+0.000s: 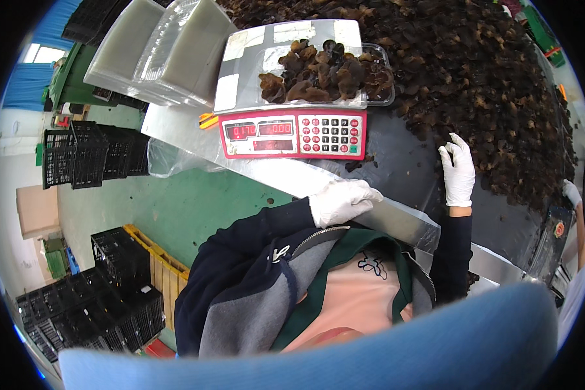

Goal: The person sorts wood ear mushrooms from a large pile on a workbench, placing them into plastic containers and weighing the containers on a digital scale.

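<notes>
My left hand (343, 202), in a white glove, is at the table's near edge below the scale. Its fingers are curled together and nothing shows in them; the palm is hidden. My right hand (457, 170), also gloved, is raised beside a large heap of dark wood ear mushrooms (477, 83), its fingers apart and without anything visible between them. A clear plastic tray (389, 92) filled with brown wood ear mushrooms (321, 73) rests on the pan of a red and white electronic scale (292, 135). The scale's display is lit with red digits.
Stacks of clear plastic trays (185, 48) stand left of the scale, near an orange-handled item (208, 121). Black plastic crates (87, 153) and a yellow pallet (161, 273) stand on the green floor (175, 209). Another person's gloved hand (572, 193) is at the far right.
</notes>
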{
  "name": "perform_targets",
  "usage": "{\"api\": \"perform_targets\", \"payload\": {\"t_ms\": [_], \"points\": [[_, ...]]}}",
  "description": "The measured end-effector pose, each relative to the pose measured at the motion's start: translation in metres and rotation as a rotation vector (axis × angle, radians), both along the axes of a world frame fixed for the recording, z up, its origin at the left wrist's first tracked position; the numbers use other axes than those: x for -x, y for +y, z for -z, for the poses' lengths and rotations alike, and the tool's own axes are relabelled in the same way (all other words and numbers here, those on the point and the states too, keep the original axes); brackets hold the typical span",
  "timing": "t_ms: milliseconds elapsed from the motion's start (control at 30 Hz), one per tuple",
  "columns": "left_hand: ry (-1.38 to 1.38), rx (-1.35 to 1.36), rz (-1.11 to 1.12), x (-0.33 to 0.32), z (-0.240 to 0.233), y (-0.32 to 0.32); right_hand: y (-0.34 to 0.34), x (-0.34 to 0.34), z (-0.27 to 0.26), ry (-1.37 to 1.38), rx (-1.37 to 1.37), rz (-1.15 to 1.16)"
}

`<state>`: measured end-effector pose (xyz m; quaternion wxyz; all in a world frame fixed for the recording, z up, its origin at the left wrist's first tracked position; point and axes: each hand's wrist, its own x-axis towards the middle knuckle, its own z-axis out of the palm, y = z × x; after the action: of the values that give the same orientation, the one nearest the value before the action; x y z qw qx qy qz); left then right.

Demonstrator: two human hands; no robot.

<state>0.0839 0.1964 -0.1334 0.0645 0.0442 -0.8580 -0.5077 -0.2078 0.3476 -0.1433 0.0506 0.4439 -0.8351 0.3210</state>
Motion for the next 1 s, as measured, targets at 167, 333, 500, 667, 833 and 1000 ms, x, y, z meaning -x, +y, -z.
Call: {"api": "perform_targets", "payload": {"t_ms": [167,333,500,667,833,1000], "points": [[0.126,0.033,-0.227,-0.01,-0.055,-0.047,-0.014,0.023,-0.036,-0.082,0.059,0.012],[0.139,0.114,-0.589,-0.041,-0.09,-0.095,-0.051,0.037,-0.074,-0.275,-0.022,0.05],[0.233,0.026,-0.867,-0.06,-0.09,-0.127,-0.125,-0.008,-0.136,-0.204,0.148,-0.235],[0.165,0.229,-0.921,-0.046,-0.098,-0.154,-0.202,-0.058,-0.159,-0.163,0.227,-0.589],[0.253,0.47,-0.796,-0.018,-0.111,-0.171,-0.256,-0.08,-0.139,-0.182,0.059,-0.785],[0.195,0.416,-0.926,-0.032,-0.095,-0.187,-0.25,-0.072,-0.154,-0.319,0.16,-0.651]]}}
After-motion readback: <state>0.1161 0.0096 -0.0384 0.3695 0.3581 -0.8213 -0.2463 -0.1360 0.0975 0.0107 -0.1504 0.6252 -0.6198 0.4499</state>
